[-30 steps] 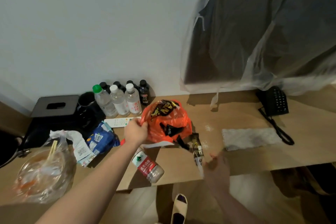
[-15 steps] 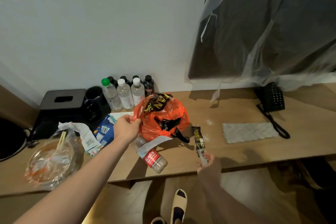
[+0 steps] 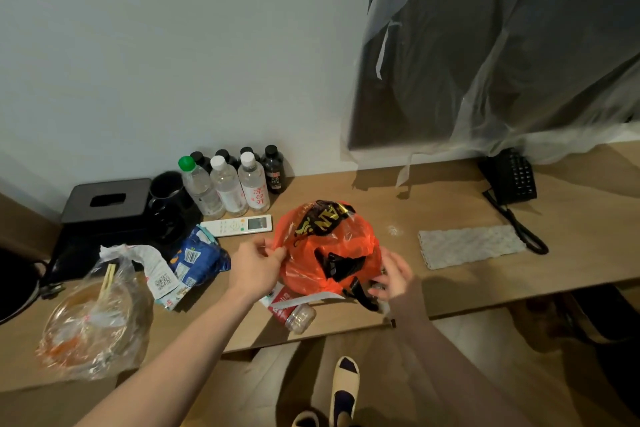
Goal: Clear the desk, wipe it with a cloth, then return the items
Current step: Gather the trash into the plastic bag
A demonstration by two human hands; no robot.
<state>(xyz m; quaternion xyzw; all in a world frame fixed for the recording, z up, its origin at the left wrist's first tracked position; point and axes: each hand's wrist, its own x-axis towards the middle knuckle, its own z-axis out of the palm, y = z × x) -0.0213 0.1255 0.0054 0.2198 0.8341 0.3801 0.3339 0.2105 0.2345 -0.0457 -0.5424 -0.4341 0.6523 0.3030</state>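
Orange plastic bag (image 3: pixel 329 250), bulging with dark wrappers, sits near the middle of a wooden desk (image 3: pixel 433 204), close to its front edge. The left hand (image 3: pixel 256 265) pinches the bag's thin edge at its 9 o'clock side between thumb and fingers. The right hand (image 3: pixel 393 276) is at the bag's 4 o'clock side, fingers curled against the plastic over a dark wrapper; whether it grips anything there cannot be told.

A plastic bottle with a red label (image 3: pixel 294 310) lies on its side at the bag's 6 o'clock, partly under it. At 3 o'clock from the bag, well apart, a pale folded cloth (image 3: pixel 471 246) lies flat on the desk. Beyond the cloth, at 1 o'clock, stands a black telephone (image 3: pixel 512 177), its cord running down beside the cloth's right end.

At 10 o'clock from the bag lies a white remote control (image 3: pixel 237 225). Behind it, against the wall, stand three clear water bottles (image 3: pixel 228 189) and a row of dark bottles (image 3: pixel 272 168). Further toward 9 o'clock are a black mug (image 3: pixel 166 184) and a black tissue box (image 3: pixel 107 199). A crumpled blue snack packet (image 3: pixel 197 258) lies at 9 o'clock from the bag. At 8 o'clock sits a clear bag holding a takeaway bowl and chopsticks (image 3: pixel 93 319).
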